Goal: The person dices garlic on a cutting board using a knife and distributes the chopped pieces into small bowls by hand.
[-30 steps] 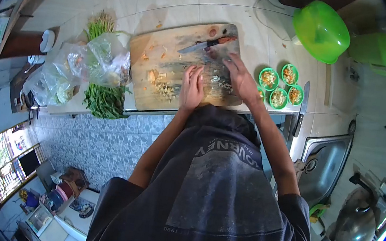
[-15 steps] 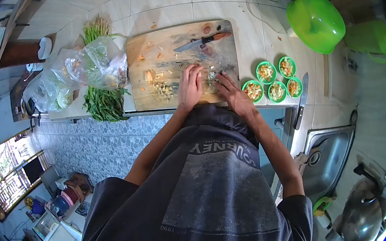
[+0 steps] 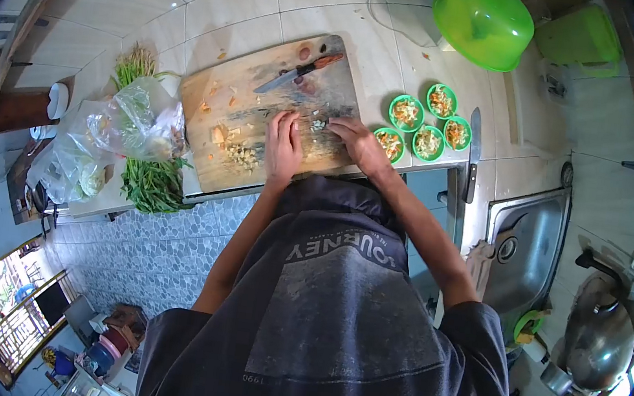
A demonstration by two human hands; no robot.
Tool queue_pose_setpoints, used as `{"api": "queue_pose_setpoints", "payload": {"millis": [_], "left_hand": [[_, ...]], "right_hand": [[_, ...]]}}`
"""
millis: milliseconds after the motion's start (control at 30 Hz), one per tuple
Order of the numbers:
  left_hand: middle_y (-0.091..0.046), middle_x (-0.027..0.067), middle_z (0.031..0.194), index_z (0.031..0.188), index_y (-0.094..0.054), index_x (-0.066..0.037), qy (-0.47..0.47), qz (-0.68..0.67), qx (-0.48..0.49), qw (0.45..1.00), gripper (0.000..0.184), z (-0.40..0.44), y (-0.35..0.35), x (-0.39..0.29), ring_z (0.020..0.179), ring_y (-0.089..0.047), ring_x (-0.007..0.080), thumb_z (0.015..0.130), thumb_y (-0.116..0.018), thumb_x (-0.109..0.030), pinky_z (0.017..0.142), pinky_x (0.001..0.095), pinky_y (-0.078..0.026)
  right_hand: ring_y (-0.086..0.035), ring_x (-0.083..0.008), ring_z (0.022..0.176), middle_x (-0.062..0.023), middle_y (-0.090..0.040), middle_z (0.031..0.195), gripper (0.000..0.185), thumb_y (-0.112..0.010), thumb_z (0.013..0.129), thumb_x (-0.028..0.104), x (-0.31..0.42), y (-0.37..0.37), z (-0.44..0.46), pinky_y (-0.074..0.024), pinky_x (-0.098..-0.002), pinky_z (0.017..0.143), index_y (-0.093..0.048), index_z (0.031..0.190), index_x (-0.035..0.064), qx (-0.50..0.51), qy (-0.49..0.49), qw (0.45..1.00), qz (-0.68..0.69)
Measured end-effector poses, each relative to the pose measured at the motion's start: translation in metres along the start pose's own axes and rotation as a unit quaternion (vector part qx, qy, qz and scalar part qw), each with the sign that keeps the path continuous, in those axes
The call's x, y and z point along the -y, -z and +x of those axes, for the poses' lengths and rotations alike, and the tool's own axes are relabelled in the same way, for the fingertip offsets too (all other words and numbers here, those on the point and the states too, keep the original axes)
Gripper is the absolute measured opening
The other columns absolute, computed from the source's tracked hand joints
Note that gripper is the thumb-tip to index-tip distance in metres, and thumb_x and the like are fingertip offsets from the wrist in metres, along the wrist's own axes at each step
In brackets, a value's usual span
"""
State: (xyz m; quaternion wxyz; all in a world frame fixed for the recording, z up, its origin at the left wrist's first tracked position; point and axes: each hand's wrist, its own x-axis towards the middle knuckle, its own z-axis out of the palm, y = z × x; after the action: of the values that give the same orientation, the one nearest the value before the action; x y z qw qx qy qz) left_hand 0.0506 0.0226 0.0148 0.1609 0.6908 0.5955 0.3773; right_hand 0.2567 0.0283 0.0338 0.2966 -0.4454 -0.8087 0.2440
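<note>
A wooden cutting board (image 3: 226, 96) lies on the counter in front of me. My left hand (image 3: 283, 149) rests on the board, fingers extended side by side, holding nothing I can see. Across from it, my right hand (image 3: 361, 146) has its fingertips drawn together at a small heap of pale chopped bits (image 3: 318, 124); what they pinch is too small to name. Left of my left hand lie chopped yellowish pieces (image 3: 243, 159) and a larger orange-tan chunk (image 3: 219, 134). A knife (image 3: 299, 73) with an orange-brown handle lies toward the board's far side.
Several small green bowls (image 3: 427, 143) of shredded vegetables stand right of the board, beside a dark-handled knife (image 3: 473, 158). Plastic bags (image 3: 133, 116) and leafy greens (image 3: 154, 184) lie at the left. A green basin (image 3: 485, 25) sits behind; a sink (image 3: 525, 247) is at the right.
My head view has shifted, so the board and bowls appear farther left. The fingers of my right hand, spread before, have come together by the pale bits. My left hand stays on the board.
</note>
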Motion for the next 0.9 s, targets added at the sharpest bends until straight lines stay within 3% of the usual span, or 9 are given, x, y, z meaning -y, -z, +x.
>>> {"api": "queue_pose_setpoints", "payload": {"millis": [67,100,200,267,433,633,733,867,900], "left_hand": [[-0.052,0.0170,0.117,0.114,-0.059,-0.004,0.002,0.001,0.002,1.000,0.021,-0.001,-0.002,0.004,0.109,-0.053,0.0363,0.095,-0.053,-0.011,0.092,0.0426,-0.044],[-0.052,0.0173,0.117,0.113,-0.059,-0.004,0.003,-0.003,0.001,1.000,0.021,-0.001,-0.001,0.003,0.109,-0.053,0.0365,0.094,-0.053,-0.011,0.092,0.0428,-0.044],[-0.052,0.0178,0.118,0.113,-0.059,-0.004,-0.001,-0.002,0.005,1.000,0.021,0.000,0.000,0.002,0.109,-0.053,0.0369,0.094,-0.053,-0.010,0.092,0.0429,-0.044],[-0.051,0.0180,0.117,0.113,-0.059,-0.003,-0.004,0.002,-0.001,1.000,0.021,0.001,-0.001,0.001,0.108,-0.053,0.0369,0.094,-0.053,-0.010,0.092,0.0429,-0.044],[-0.052,0.0165,0.115,0.113,-0.059,-0.004,-0.026,0.007,-0.010,1.000,0.022,0.002,-0.002,0.001,0.107,-0.053,0.0359,0.092,-0.054,-0.007,0.089,0.0435,-0.045],[-0.052,0.0167,0.115,0.113,-0.059,-0.004,-0.016,-0.001,-0.006,1.000,0.022,0.002,0.000,-0.001,0.107,-0.053,0.0361,0.092,-0.054,-0.006,0.090,0.0440,-0.045],[-0.052,0.0168,0.115,0.114,-0.058,-0.003,-0.029,0.003,-0.015,0.999,0.022,0.002,-0.002,0.003,0.108,-0.053,0.0360,0.092,-0.054,-0.006,0.090,0.0440,-0.045],[-0.052,0.0169,0.116,0.114,-0.058,-0.003,-0.018,0.004,-0.010,1.000,0.022,0.001,-0.002,0.002,0.109,-0.053,0.0359,0.092,-0.054,-0.006,0.090,0.0440,-0.045],[-0.052,0.0169,0.116,0.114,-0.058,-0.003,-0.018,0.010,-0.008,1.000,0.022,0.002,-0.001,0.002,0.109,-0.053,0.0358,0.092,-0.054,-0.006,0.091,0.0440,-0.045]], "right_hand": [[-0.062,-0.0272,0.109,-0.0136,-0.064,0.117,0.030,-0.059,0.081,-0.004,0.008,0.007,0.005,-0.0519,-0.0332,0.088,-0.067,0.109,0.0026,-0.083,-0.087,0.988,0.094],[-0.067,-0.0294,0.090,-0.0154,-0.069,0.098,0.019,-0.064,0.081,-0.004,0.012,0.017,0.008,-0.0535,-0.0333,0.083,-0.068,0.098,0.0001,-0.168,-0.087,0.975,0.116],[-0.069,-0.0268,0.085,-0.0154,-0.069,0.097,0.018,-0.065,0.081,-0.001,-0.008,0.051,-0.004,-0.0541,-0.0329,0.076,-0.068,0.099,0.0004,-0.170,-0.238,0.952,0.083],[-0.069,-0.0281,0.080,-0.0166,-0.069,0.094,0.014,-0.065,0.082,0.002,-0.032,0.065,-0.016,-0.0537,-0.0344,0.071,-0.067,0.096,-0.0002,-0.181,-0.235,0.954,0.044],[-0.065,-0.0374,0.089,-0.0212,-0.066,0.093,0.014,-0.061,0.084,0.004,-0.044,0.083,-0.023,-0.0514,-0.0419,0.074,-0.064,0.098,-0.0014,-0.136,-0.236,0.962,-0.002],[-0.064,-0.0388,0.088,-0.0222,-0.065,0.098,0.014,-0.060,0.084,0.002,-0.048,0.083,-0.026,-0.0515,-0.0423,0.074,-0.063,0.097,-0.0023,-0.145,-0.203,0.968,-0.027],[-0.067,-0.0329,0.085,-0.0181,-0.066,0.094,0.014,-0.060,0.084,-0.001,-0.048,0.086,-0.024,-0.0519,-0.0373,0.073,-0.064,0.097,-0.0009,-0.157,-0.222,0.962,-0.034],[-0.065,-0.0320,0.081,-0.0161,-0.063,0.094,0.013,-0.062,0.083,-0.001,-0.056,0.085,-0.027,-0.0516,-0.0366,0.070,-0.064,0.096,-0.0003,-0.159,-0.217,0.962,-0.043],[-0.064,-0.0362,0.085,-0.0177,-0.061,0.096,0.014,-0.059,0.082,-0.003,-0.046,0.088,-0.022,-0.0516,-0.0411,0.072,-0.063,0.096,-0.0016,-0.153,-0.249,0.956,-0.020]]}}
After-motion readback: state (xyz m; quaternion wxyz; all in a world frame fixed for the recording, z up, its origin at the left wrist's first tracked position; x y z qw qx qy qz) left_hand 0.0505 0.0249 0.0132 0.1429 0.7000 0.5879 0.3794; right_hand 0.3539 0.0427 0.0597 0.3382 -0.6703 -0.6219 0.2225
